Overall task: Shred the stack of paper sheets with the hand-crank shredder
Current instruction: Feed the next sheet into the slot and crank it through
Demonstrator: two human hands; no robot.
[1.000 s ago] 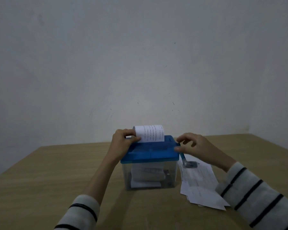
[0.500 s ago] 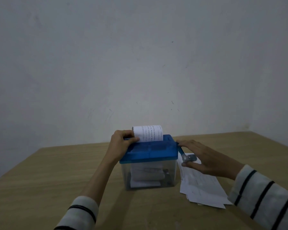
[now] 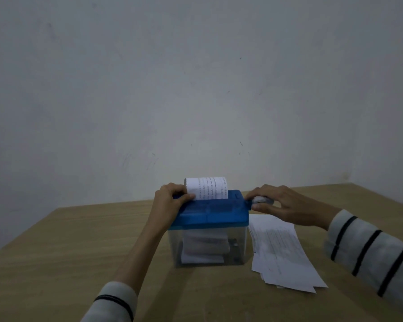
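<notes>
On the wooden table, the hand-crank shredder sits at centre. At its 9 o'clock the left hand curls over the blue lid, thumb pinching the printed sheet. At 3 o'clock the right hand grips the crank knob. The paper stack lies at 4 o'clock.

Both forearms reach toward twelve o'clock in striped sleeves. The left hand curls with its thumb extended rightward; the right hand has fingers curled, pinching.
</notes>
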